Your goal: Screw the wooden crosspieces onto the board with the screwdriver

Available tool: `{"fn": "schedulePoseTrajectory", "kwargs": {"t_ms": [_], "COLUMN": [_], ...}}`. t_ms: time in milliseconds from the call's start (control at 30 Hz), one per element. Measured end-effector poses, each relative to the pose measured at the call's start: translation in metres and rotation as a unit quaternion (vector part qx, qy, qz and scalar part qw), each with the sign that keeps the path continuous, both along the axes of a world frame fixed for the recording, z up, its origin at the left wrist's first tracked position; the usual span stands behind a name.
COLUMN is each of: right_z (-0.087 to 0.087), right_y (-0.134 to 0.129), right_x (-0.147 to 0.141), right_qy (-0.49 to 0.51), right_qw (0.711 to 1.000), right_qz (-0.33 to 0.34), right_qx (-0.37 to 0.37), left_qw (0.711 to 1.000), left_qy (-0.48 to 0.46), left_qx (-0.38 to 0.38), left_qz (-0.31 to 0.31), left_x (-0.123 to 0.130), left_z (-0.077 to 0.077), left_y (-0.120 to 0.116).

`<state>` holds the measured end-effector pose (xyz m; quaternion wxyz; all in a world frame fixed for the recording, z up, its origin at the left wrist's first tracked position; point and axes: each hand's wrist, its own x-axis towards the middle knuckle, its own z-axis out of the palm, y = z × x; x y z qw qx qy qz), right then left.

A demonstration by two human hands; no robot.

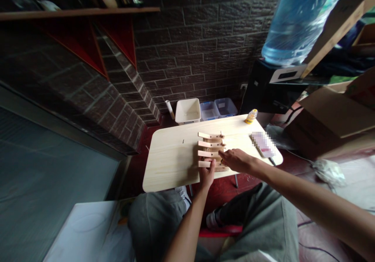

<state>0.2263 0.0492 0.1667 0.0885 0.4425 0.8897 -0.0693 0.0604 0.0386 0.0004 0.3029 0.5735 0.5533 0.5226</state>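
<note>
A small wooden assembly [208, 144] with several pale slats, dark holes and small pieces at their right ends lies on the light wooden table [170, 156]. My left hand [206, 174] is closed around its near edge, thumb on top by the nearest slat. My right hand [236, 159] reaches in from the right, its fingers closed at the right end of the second-nearest slat. Whatever those fingertips pinch is hidden or too small to name. A thin dark pin-like piece [183, 141] lies on the table left of the assembly.
A yellow-capped bottle [251, 116] and a blurred flat object [264, 144] are on the table's right side. Behind it stand a white bin [188, 110] and bluish bins [225, 107]. A water dispenser [259, 86] and cardboard boxes [336, 113] stand at right.
</note>
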Motion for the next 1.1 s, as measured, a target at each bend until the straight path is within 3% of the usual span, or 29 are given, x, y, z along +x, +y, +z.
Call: {"fn": "schedulePoseTrajectory", "kwargs": {"t_ms": [200, 433, 633, 767, 933, 1100], "right_z": [-0.004, -0.011, -0.004, -0.011, -0.02, -0.019], "right_y": [-0.001, -0.001, -0.001, -0.002, -0.002, -0.001], "right_x": [0.001, 0.006, 0.001, 0.001, 0.006, 0.008], "right_qy": [0.008, 0.048, 0.05, 0.044, 0.048, 0.051], "right_qw": [1.0, 0.998, 0.999, 0.999, 0.998, 0.998], "right_qz": [-0.016, 0.034, 0.007, 0.0, 0.01, 0.027], "right_qx": [0.012, 0.023, 0.013, 0.025, 0.025, 0.022], "left_qw": [1.0, 0.999, 0.998, 0.999, 0.999, 1.0], "left_qy": [0.027, 0.041, 0.055, 0.038, 0.033, 0.024], "left_qx": [0.005, 0.021, 0.018, 0.002, 0.001, 0.003], "left_qz": [-0.011, -0.019, -0.007, -0.013, -0.007, -0.009], "left_x": [-0.002, -0.003, 0.0, 0.001, 0.002, 0.003], "left_z": [-0.001, 0.002, -0.002, -0.004, -0.001, 0.005], "left_y": [0.001, -0.001, -0.003, -0.004, -0.005, -0.005]}}
